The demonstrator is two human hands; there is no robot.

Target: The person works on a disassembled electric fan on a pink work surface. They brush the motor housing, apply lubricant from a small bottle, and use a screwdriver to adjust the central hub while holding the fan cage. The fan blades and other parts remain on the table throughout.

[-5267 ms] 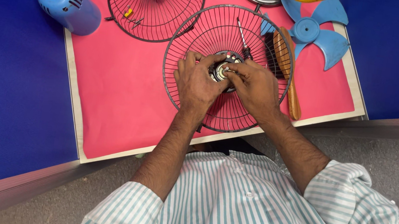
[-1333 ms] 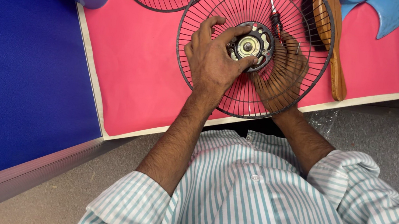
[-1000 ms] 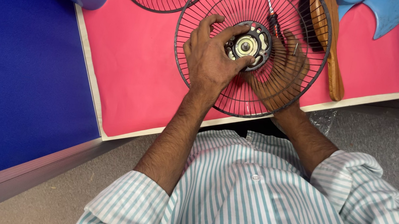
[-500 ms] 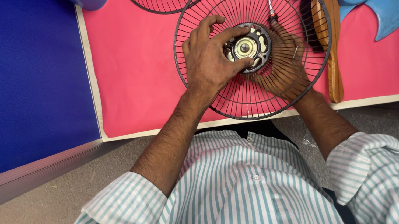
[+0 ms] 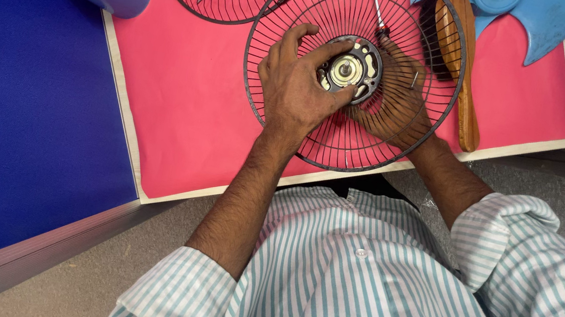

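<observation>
Both hands at the motor hub of a wire fan guard

The left hand [image 5: 299, 92] lies over the guard [image 5: 282, 116], fingers gripping the round motor [image 5: 348, 69]; the right hand [image 5: 393, 108] holds it from behind the wires. The motor's shaft points up, on the pink mat [image 5: 180, 125].

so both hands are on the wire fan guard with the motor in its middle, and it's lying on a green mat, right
Not quite: the mat is pink, not green, as the head view shows. The rest holds: the left hand and right hand are on the wire fan guard around the motor.
</observation>
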